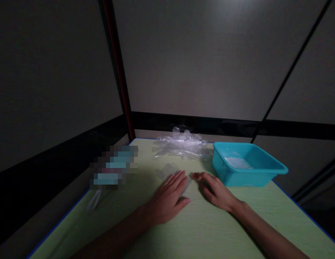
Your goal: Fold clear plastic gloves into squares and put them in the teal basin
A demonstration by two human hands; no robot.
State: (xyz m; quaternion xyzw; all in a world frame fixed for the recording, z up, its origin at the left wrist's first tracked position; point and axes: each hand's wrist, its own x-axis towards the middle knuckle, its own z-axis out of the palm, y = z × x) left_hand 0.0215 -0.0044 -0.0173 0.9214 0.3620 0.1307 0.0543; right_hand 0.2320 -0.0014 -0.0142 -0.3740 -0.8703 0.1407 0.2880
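Note:
My left hand [169, 198] lies flat with fingers stretched out, palm down on a thin clear plastic piece [166, 171] on the table. The plastic looks like a disposable glove, but the hand covers much of it. Just right of it, my right hand [217, 190] rests on the table with fingers loosely bent and thumb apart. Nothing shows in its grasp. Beyond both hands sits a crumpled heap of clear plastic gloves [182, 144]. A turquoise plastic basin [240, 177] stands close to my right hand, with some whitish, see-through material [237, 163] on its bottom.
The pale green table [200, 233] has a blue edge. At its left lies a blurred-out blue-grey object [113, 169] with a white loop [94, 199] by it. Grey wall panels [194, 72] with dark strips rise behind and to the left.

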